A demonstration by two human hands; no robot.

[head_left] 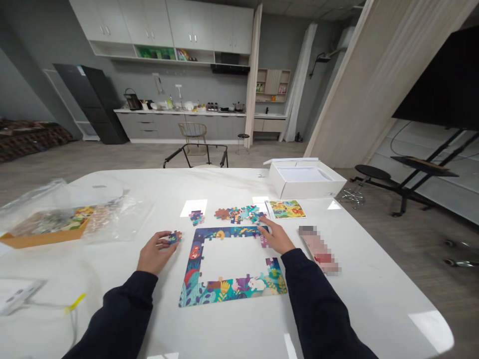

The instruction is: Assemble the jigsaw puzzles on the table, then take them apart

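Note:
A colourful puzzle border (194, 291) lies on the white table, its middle showing bare tabletop and a gap in its right side. Left of it, my left hand (157, 251) is closed on a puzzle piece (174, 237). My right hand (276, 236) rests at the border's upper right corner, near the pile's right end; its fingertips overlap the pieces there, and whether it grips one cannot be made out. Behind the border lie loose puzzle pieces (235, 214) in a pile and a small separate cluster (196, 217). A picture card (287, 209) lies beyond my right hand.
An open white box (305, 179) stands at the table's back right. A blurred-out flat object (320, 251) lies right of my right forearm. At the left are an orange tray (52, 238) with plastic bags and a white item with a cable. A chair stands behind the table.

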